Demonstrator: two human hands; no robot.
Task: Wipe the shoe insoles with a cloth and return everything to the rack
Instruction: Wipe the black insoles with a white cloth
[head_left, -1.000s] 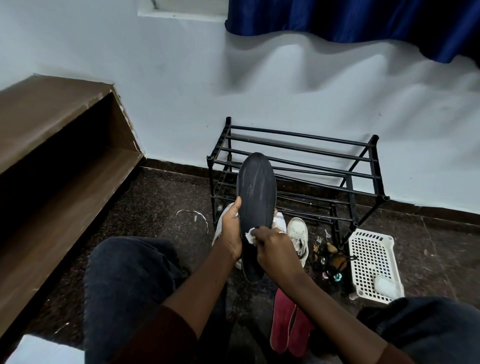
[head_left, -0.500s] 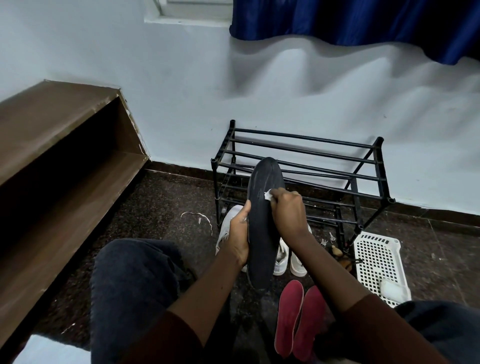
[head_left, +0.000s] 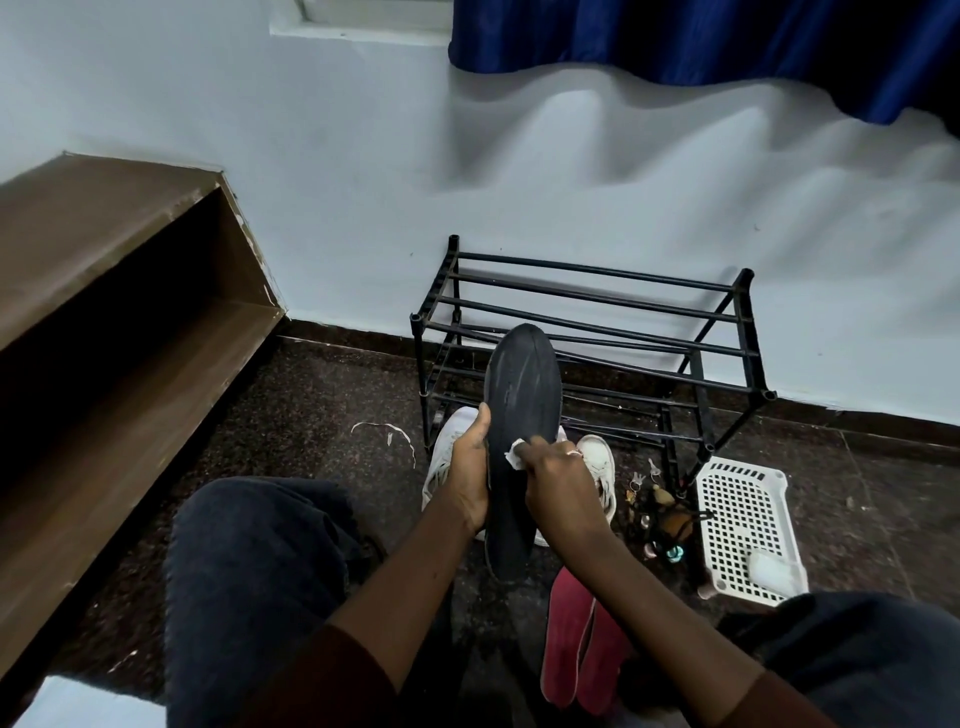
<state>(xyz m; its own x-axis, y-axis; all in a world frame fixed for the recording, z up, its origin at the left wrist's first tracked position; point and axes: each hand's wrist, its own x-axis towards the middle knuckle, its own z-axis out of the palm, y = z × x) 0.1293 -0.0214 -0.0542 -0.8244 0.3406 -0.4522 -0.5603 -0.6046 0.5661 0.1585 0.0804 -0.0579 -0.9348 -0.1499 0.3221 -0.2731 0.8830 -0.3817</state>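
Note:
A black insole (head_left: 522, 395) stands upright in front of me, toe end up. My left hand (head_left: 467, 467) grips its left edge near the middle. My right hand (head_left: 558, 486) pinches a small white cloth (head_left: 514, 453) against the insole's face at mid-length. Two red insoles (head_left: 582, 644) lie side by side on the floor below my hands. A pair of white shoes (head_left: 597, 462) sits on the floor behind the insole, partly hidden by it and my hands. The black metal rack (head_left: 597, 322) stands against the wall with bare shelves.
A white perforated basket (head_left: 743, 525) holding a small white object lies on the floor right of the rack. Keys and small dark items (head_left: 660, 509) are scattered beside it. A brown wooden bench (head_left: 104, 291) runs along the left. My knees frame the bottom.
My right hand with the cloth has slid down the insole from near the toe to mid-length. The left hand keeps its hold.

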